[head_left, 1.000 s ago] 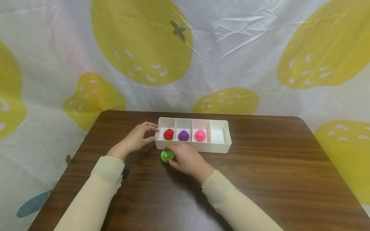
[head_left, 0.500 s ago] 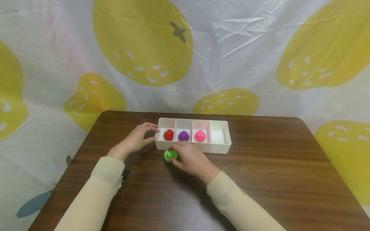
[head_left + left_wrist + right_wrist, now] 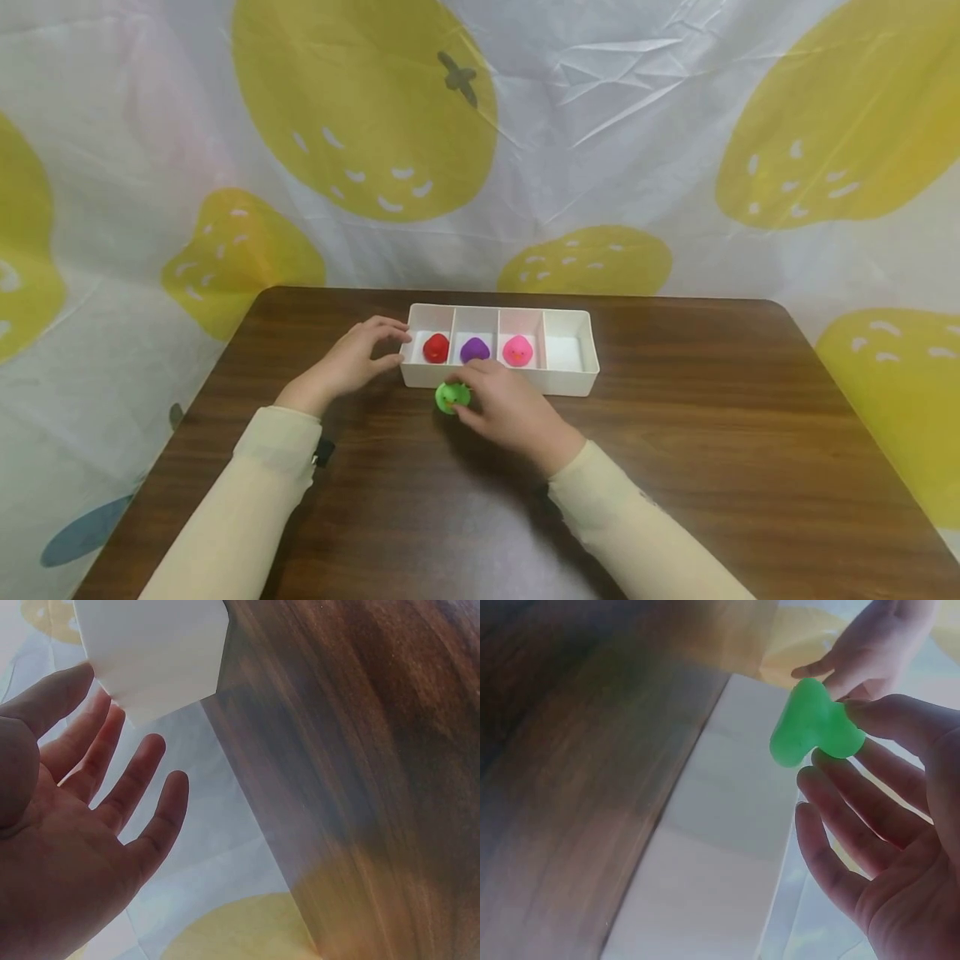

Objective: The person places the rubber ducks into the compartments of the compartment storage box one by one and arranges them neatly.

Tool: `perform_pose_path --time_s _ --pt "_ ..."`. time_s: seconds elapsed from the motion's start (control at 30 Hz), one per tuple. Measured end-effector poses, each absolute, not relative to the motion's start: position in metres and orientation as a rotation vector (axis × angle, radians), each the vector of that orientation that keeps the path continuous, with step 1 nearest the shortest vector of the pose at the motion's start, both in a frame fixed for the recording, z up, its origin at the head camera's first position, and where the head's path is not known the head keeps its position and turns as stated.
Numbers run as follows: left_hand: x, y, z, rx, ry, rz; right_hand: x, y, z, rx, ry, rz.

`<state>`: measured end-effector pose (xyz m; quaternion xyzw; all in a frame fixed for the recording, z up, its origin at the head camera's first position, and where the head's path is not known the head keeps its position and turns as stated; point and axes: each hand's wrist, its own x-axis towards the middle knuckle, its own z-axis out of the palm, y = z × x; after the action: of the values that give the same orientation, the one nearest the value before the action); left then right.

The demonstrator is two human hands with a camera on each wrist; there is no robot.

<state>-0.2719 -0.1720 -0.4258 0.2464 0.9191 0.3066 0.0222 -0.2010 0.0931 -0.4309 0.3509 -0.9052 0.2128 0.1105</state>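
My right hand [image 3: 517, 410] pinches a green rubber duck [image 3: 452, 398] between thumb and fingers, just in front of a white divided tray [image 3: 555, 382]. In the right wrist view the duck [image 3: 814, 727] shows its smooth green body at the thumb tip. At the tray's left end, my left hand [image 3: 351, 358] has its fingertips right at the end wall, fingers loosely spread. The left wrist view shows that hand [image 3: 90, 802] palm up to the camera, holding nothing. Inside the tray sit a red duck [image 3: 436, 348], a purple duck [image 3: 474, 348] and a pink duck [image 3: 517, 351], one per compartment.
The tray's rightmost compartment [image 3: 564, 352] shows its bare floor. Beneath it all is a brown wood-grain table [image 3: 697, 450]. A white cloth with yellow fruit prints [image 3: 615, 167] hangs behind the table's far edge and along the sides.
My right hand has moved a little to the right along the tray's front, carrying the green duck. The left hand and the ducks in the tray have stayed in place.
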Motion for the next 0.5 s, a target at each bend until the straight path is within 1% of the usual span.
perform_pose_path --time_s 0.5 --pt "-0.273 -0.172 -0.427 0.738 2.840 0.954 -0.200 0.108 -0.416 0.994 -2.645 0.652"
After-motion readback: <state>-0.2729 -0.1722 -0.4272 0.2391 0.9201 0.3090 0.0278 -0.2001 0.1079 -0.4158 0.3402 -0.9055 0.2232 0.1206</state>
